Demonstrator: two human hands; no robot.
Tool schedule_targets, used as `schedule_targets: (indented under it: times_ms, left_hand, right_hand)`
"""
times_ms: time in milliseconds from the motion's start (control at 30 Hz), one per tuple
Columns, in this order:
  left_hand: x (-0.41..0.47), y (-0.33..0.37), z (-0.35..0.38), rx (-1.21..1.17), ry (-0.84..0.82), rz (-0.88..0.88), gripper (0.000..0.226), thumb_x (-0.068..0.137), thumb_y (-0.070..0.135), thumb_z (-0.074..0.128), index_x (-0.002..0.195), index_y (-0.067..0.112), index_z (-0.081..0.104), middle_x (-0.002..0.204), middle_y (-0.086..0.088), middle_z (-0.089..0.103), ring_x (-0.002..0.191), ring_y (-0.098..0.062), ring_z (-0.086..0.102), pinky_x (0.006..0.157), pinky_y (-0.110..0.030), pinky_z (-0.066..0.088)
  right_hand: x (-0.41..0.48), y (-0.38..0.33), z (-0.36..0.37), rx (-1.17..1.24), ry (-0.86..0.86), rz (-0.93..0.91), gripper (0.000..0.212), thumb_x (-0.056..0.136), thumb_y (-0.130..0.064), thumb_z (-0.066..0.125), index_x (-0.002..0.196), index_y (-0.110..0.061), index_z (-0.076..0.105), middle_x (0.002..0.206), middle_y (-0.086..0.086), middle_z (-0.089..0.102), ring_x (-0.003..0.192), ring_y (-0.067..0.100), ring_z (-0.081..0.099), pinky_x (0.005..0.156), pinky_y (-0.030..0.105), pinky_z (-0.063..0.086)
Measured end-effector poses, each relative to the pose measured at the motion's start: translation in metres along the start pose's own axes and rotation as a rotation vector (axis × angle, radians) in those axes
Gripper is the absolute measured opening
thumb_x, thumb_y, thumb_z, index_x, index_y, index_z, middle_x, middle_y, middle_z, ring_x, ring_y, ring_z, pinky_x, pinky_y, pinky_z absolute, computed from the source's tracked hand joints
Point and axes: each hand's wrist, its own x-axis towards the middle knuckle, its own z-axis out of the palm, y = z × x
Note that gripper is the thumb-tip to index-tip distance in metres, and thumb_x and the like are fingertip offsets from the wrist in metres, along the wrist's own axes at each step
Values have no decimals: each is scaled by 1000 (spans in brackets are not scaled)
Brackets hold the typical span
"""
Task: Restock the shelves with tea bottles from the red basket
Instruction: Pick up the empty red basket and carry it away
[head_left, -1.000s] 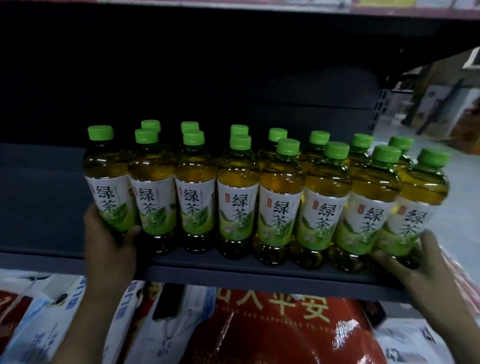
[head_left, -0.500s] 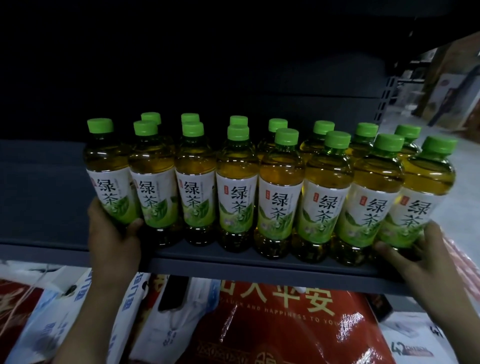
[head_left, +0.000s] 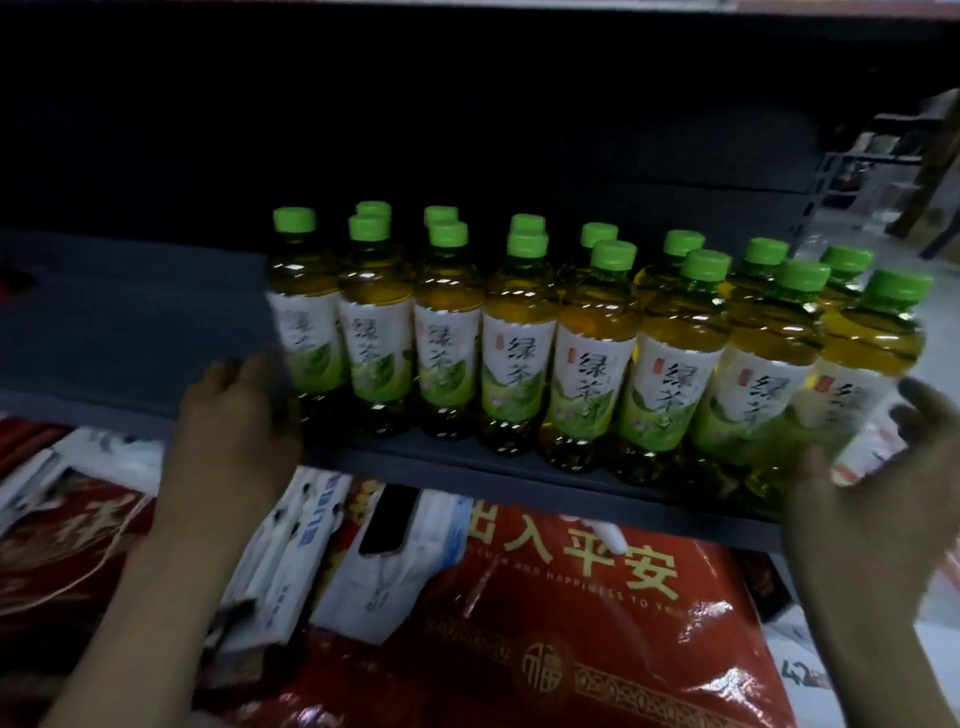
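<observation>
Two rows of tea bottles on the shelf, one hand at each end of the front row.

I note clear plastic tea bottles with green caps and white-and-green labels (head_left: 519, 358) standing upright in two rows near the front edge of the dark grey metal shelf (head_left: 130, 332). My left hand (head_left: 234, 426) is at the shelf edge just beside the leftmost bottle (head_left: 306, 322), fingers relaxed and grasping nothing; blur hides any contact. My right hand (head_left: 872, 509) cups the rightmost bottle (head_left: 862, 374) low down, its fingers (head_left: 917, 410) curved at the side; I cannot tell whether they clasp it. A glossy red bag with gold characters (head_left: 597, 623) lies below the shelf.
</observation>
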Motion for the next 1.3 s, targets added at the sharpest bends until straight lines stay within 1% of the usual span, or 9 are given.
schedule_targets:
  times_ms: [133,200,267,433,567,767,900,1100,1300]
  left_hand:
    - [-40,-35,-77,286,-10,32,45,85,16,58,129,10,53,121,-24,59,106,-46,54,80,-52,53]
    - [-75,-66,-121,390,-25,-42,48,86,24,54,133,15,52,125,-18,59,114,-42,53,89,-50,50]
    - [-125,-105,-166,505,-22,-149,44,86,26,51,129,15,55,116,-17,61,107,-41,55,82,-47,50]
    - [-307,-209,-256,625,-54,-746,48,84,20,61,131,12,54,113,-26,59,101,-48,56,80,-51,50]
    - [-426,-244,-275,591,-89,-1248,51,85,22,55,135,17,46,118,-27,49,108,-48,49,88,-54,46]
    - [-475,-257,-242,124,33,-1518,53,91,26,52,140,24,31,120,-25,56,101,-47,58,85,-48,47]
    - [-464,-261,-207,295,170,-1608,61,96,20,43,149,32,14,122,-26,47,100,-53,55,88,-55,45]
    - [-429,-312,-199,464,125,-1634,59,98,23,41,148,36,12,122,-25,51,100,-50,58,85,-55,48]
    - [-363,-297,-235,393,119,-1647,53,101,16,42,150,23,23,127,-23,55,110,-43,57,91,-50,46]
  right_hand:
    - [-78,-84,32,131,-305,-321,51,84,-4,61,132,-10,48,131,21,46,121,31,42,97,34,35]
    - [-132,-116,53,182,-573,-367,47,89,-9,61,134,-12,49,134,16,43,119,25,41,91,24,32]
    - [-189,-139,71,201,-840,-416,47,91,-14,60,136,-19,47,135,9,39,115,24,44,88,28,33]
    - [-323,-182,92,198,-1284,-494,42,90,-17,60,130,-23,51,126,7,44,107,21,49,88,27,34]
    - [-408,-204,113,76,-1474,-639,45,88,-18,61,132,-13,53,128,23,48,119,39,50,104,40,38]
    - [-459,-204,158,-337,-1534,-798,54,84,-27,61,132,-9,43,130,33,47,117,50,51,98,53,46]
    - [-465,-199,206,-358,-1554,-871,61,87,-24,57,142,-13,34,129,32,51,112,49,56,92,51,47]
    - [-486,-205,265,-28,-1558,-512,65,84,-13,59,144,-28,40,129,20,60,115,41,58,97,45,44]
    - [-453,-229,239,-7,-1604,-239,66,86,-19,61,147,-35,39,142,-2,54,126,20,54,94,23,37]
